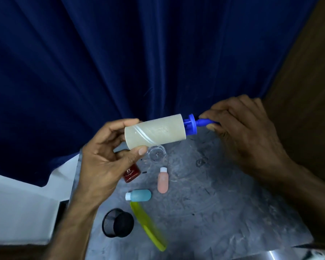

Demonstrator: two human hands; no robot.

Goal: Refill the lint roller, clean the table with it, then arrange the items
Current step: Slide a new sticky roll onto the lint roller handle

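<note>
- Head view: left hand (101, 158) clamps pale roll (155, 131) at its left end, thumb under, fingers over, held above grey table (223, 212)
- Right hand (240, 128) pinched shut on blue handle (204, 122); handle's blue disc (191, 124) sits just off roll's right end
- On table: red bottle (132, 173), label reads "ZX", rest illegible; pink bottle (163, 180); blue bottle (139, 195); yellow-green comb (148, 226); black mesh cup (117, 222) on its side; clear cup (157, 152)
- Backdrop: blue curtain (120, 53)

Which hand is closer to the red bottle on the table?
Left. The left hand holds the roll directly above the red bottle, partly covering it in this view. The right hand grips the blue handle, well off to the bottle's right.
</note>
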